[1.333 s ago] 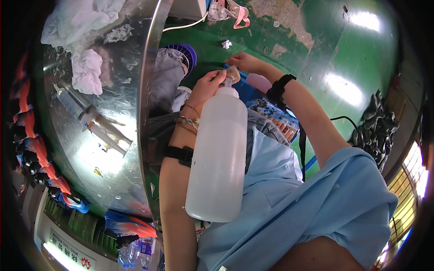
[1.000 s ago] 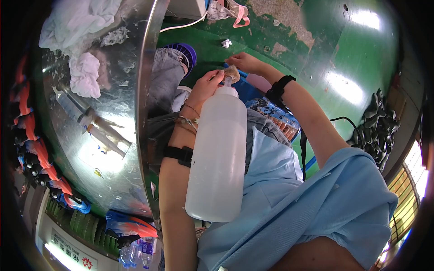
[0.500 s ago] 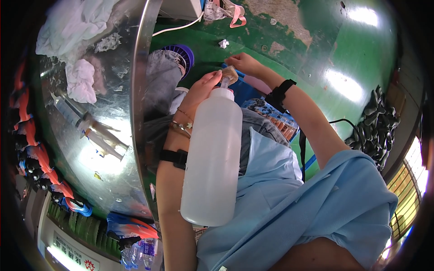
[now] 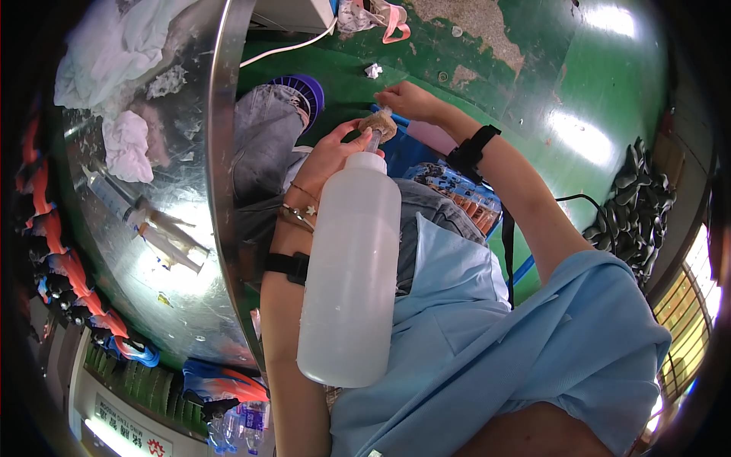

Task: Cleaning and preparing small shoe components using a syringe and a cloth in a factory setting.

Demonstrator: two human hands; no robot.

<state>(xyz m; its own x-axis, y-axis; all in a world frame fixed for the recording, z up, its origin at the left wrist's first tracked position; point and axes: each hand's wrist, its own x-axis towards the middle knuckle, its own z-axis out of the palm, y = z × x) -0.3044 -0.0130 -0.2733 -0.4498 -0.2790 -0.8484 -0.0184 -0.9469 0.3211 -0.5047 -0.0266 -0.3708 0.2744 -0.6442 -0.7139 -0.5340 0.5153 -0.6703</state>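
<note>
A large translucent white plastic bottle (image 4: 352,266) with a narrow nozzle lies tilted over my left forearm and lap, its neck pointing away from me. My left hand (image 4: 339,156) closes around the neck and nozzle, partly hidden behind the bottle. A brown wad or wrapping (image 4: 379,126) sits around the nozzle near my left thumb, with a small whitish bit at its top. Just beyond it, my right hand (image 4: 411,100) is curled closed with the fingers bent in; what they hold, if anything, is hidden.
To the left stands a metal table (image 4: 175,305) carrying a large syringe (image 4: 114,198), a white cloth (image 4: 126,145) and a plastic bag (image 4: 106,53). A blue crate (image 4: 426,152) is below my hands. Dark shiny parts (image 4: 632,213) are piled at the right on the green floor (image 4: 533,99).
The bottle and my left hand have shifted slightly left in view. My right hand has moved slightly up and left, still closed. A whitish bit now shows above the brown wad.
</note>
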